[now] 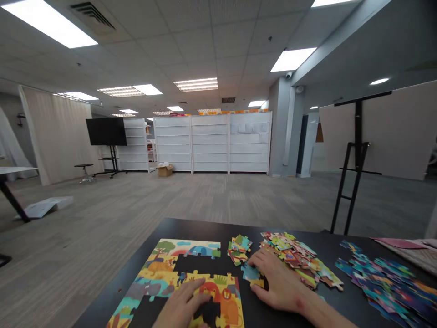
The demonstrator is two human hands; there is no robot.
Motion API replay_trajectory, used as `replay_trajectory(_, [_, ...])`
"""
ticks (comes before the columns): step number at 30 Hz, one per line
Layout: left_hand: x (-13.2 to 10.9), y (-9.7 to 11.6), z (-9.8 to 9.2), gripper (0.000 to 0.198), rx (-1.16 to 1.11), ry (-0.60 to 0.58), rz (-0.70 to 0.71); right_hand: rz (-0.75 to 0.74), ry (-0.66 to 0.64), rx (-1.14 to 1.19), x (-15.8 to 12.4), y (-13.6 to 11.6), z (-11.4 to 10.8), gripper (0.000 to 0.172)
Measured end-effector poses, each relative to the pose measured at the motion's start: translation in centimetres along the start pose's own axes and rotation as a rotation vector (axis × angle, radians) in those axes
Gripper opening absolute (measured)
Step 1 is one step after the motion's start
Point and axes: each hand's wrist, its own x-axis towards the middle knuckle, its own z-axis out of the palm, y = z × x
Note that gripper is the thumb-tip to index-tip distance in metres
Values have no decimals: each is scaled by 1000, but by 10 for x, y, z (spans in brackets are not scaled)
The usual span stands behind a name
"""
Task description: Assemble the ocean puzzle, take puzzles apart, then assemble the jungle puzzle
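Note:
A partly joined jigsaw puzzle with animals on yellow ground lies on the black table, with dark gaps in its middle and lower part. My left hand rests over its lower part, fingers stretched out and apart, by the lion pieces. To the right, my right hand has its thumb and fingers around a blue and yellow puzzle piece on the table. Just above that piece sits a small cluster of loose pieces. Part of the puzzle is hidden under my left hand.
A pile of bright puzzle pieces lies beyond my right hand. Farther right spreads a pile of dark blue pieces, near a pink-edged cloth or bag. Past the table stand white shelves and a black stand.

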Motion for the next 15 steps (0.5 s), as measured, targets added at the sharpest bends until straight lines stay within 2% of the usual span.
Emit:
replay_trajectory(2, [-11,-8,-24,44,-61,37,-98,24,-8,15,-3,2,-1,45])
replay_trajectory(4, [-17,-9,-43,44,-124,41,-124,50,-8,41,-4,6,2,44])
replay_trajectory(6, [-17,-5,-51,46,-152,20,-125,53,1,86,-4,11,6,40])
replay_trajectory(11, [-10,3,-39,51,-87,-65,-142,72,-25,196,-3,20,16,45])
replay_trajectory(15, [-12,-1,-24,59,12,-92,-198,111,-48,231,-1,20,16,49])
